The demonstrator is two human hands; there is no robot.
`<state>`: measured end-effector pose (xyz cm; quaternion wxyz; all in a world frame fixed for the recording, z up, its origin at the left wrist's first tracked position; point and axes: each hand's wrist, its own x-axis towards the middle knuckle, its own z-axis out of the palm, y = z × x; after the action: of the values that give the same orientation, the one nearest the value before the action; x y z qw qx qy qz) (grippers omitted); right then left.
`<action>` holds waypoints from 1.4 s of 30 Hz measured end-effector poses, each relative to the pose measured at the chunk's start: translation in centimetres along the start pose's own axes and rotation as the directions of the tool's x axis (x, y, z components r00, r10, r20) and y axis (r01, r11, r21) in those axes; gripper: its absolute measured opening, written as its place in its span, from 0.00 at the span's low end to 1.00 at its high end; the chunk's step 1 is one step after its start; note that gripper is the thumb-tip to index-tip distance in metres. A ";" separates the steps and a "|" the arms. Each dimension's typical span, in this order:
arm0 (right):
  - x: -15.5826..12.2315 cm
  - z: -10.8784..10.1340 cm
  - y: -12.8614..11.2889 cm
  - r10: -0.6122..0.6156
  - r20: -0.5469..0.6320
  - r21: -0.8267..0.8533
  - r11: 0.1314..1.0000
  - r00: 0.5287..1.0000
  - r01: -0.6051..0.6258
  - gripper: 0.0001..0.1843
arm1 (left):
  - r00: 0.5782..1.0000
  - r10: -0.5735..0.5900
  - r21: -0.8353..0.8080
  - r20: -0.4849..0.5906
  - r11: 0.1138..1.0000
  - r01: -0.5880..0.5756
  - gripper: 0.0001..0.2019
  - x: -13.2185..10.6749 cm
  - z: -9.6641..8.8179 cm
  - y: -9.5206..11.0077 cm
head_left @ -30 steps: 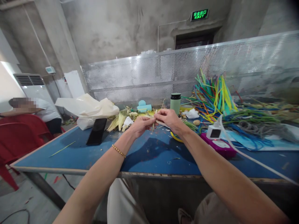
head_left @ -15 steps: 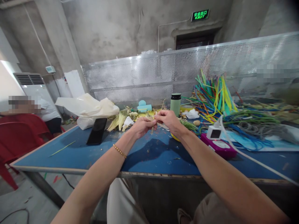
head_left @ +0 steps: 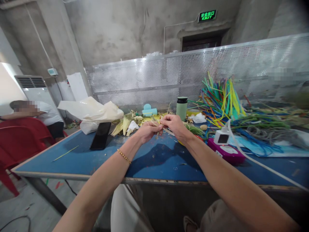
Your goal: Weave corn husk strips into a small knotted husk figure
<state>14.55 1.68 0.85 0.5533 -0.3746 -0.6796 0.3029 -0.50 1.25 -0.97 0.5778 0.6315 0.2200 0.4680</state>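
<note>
Close together over the middle of the blue table (head_left: 154,167), my left hand (head_left: 147,131) and my right hand (head_left: 174,124) are both closed in a pinch. Between their fingertips runs a thin, pale strip of dried plant fibre (head_left: 168,131), like corn husk; a short end hangs below my left fingers. My fingers hide most of it. Dried yellow-green husks (head_left: 126,124) lie just left of my left hand. Green stalks (head_left: 194,129) lie behind my right wrist.
A black phone (head_left: 100,136) and crumpled white plastic (head_left: 96,109) lie left. A green bottle (head_left: 182,108) stands behind my right hand. To the right are a purple box (head_left: 225,150) with a white charger (head_left: 221,137), its cable (head_left: 256,159) and coloured strips (head_left: 227,100). A person (head_left: 48,114) sits far left.
Both hands stay almost in place, still pinching the strip, with only slight finger movement. The person at far left has shifted posture a little.
</note>
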 end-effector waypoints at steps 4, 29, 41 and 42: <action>0.0 0.0 -0.2 -0.022 -0.013 -0.055 0.998 1.000 0.021 0.13 | 1.000 -0.002 -0.002 0.003 1.000 0.002 0.13 0.0 0.0 0.0; -0.4 -1.3 -1.5 -0.050 0.197 -0.176 0.981 0.979 0.085 0.06 | 0.994 0.002 -0.048 -0.106 0.999 -0.007 0.13 0.2 -0.8 0.8; 0.0 -1.0 -0.5 -0.133 0.194 -0.397 0.896 0.972 0.201 0.09 | 0.960 0.168 0.184 -0.223 0.975 -0.128 0.12 0.2 -0.3 0.7; 0.1 -1.1 -0.5 -0.150 0.193 -0.425 0.878 0.970 0.220 0.09 | 0.959 0.174 0.196 -0.223 0.972 -0.131 0.12 0.1 -0.2 0.8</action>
<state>15.48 1.45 1.54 0.4254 -0.3994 -0.8040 0.1138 -0.83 1.31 -0.23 0.4499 0.6352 0.2796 0.5621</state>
